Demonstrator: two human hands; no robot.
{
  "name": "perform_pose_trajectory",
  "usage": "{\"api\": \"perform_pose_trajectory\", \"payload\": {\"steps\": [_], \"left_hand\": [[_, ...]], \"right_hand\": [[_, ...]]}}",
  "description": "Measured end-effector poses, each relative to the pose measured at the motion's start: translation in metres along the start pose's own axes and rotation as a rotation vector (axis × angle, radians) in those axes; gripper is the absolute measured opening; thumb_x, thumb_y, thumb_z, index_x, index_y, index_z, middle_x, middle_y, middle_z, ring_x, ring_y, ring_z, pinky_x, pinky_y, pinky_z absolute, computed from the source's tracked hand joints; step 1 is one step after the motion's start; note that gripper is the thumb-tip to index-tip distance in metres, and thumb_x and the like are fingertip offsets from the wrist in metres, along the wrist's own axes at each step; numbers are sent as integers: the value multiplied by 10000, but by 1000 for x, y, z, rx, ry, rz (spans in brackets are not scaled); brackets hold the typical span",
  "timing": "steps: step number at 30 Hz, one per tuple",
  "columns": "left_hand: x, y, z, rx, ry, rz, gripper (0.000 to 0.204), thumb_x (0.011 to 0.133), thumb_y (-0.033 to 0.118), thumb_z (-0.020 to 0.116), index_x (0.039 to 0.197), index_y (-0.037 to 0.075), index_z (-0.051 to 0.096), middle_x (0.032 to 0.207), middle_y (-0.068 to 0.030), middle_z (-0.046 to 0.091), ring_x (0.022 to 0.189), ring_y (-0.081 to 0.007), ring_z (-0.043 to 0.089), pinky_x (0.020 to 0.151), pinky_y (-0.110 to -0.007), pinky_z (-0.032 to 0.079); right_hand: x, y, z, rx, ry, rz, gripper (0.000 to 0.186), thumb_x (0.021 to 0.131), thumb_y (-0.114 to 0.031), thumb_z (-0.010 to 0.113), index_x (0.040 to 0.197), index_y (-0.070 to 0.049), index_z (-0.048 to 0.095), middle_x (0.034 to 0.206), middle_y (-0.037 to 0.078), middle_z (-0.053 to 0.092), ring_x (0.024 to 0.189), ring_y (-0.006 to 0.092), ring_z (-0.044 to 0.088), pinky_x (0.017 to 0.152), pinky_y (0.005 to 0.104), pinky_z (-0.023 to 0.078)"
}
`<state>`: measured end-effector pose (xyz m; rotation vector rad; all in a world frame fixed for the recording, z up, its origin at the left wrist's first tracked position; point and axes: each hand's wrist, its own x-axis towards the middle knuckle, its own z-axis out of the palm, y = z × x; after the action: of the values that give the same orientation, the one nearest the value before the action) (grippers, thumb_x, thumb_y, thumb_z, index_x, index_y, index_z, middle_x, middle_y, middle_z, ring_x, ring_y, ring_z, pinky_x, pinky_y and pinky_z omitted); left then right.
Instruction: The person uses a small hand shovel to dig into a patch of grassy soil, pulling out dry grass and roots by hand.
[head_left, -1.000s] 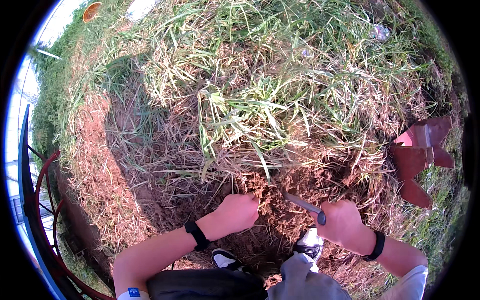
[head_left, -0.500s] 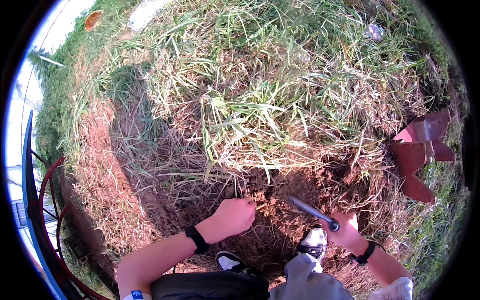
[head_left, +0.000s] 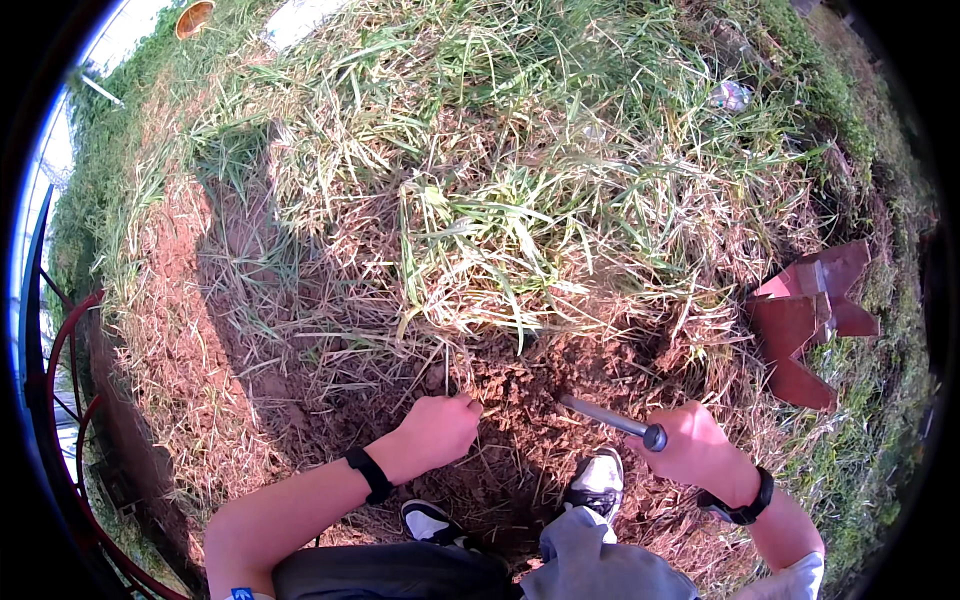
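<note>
Your metal rod [head_left: 605,416] sits angled into the loose red dirt [head_left: 520,385] just below the grass clump [head_left: 490,240], right hand [head_left: 695,445] wrapped tight round its end. Left hand [head_left: 435,430] is fisted on grass roots. Looks like mid-digging; next you'd probably pry carefully, shoes [head_left: 597,480] are close.

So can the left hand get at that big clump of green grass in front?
Probably yes. The left hand rests fisted at the dug red soil just below the grass clump; only loose dry stalks lie between, nothing blocking.
</note>
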<state>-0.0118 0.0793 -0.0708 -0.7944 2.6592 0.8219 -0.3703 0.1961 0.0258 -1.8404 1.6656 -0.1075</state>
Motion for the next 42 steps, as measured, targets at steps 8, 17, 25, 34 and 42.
{"api": "perform_pose_trajectory", "payload": {"steps": [8,17,25,34,42], "left_hand": [[15,-7,-12,13,41,17,167,921,183,663,924,17,640,894,-98,635,712,-288,706,601,-400,600],[44,-9,-17,-8,34,50,223,846,131,701,1021,11,633,945,-113,647,811,-257,731,640,-368,606],[35,-21,-16,187,32,60,137,887,168,690,946,54,641,914,-64,596,731,-214,688,533,-348,570],[16,-11,-37,-142,86,26,123,930,160,668,856,79,612,766,-58,564,651,-253,665,532,-390,540],[-14,-16,-93,-673,-23,-209,134,969,98,709,890,0,664,687,-89,590,568,-201,556,553,-346,444]], "right_hand": [[38,-4,34,236,-56,224,389,873,-261,812,616,-27,638,524,169,576,489,370,612,516,442,521],[3,33,79,334,65,206,331,876,-278,831,667,-73,677,484,84,531,414,287,551,441,380,430],[-11,86,136,492,225,389,375,898,-253,815,647,-59,615,485,81,509,402,249,511,459,363,433],[-8,81,135,565,206,444,324,923,-195,794,694,-33,632,513,76,545,428,179,527,456,337,419],[-11,80,135,576,274,365,333,944,-181,770,711,-2,613,526,52,517,467,125,463,464,335,358]]}}
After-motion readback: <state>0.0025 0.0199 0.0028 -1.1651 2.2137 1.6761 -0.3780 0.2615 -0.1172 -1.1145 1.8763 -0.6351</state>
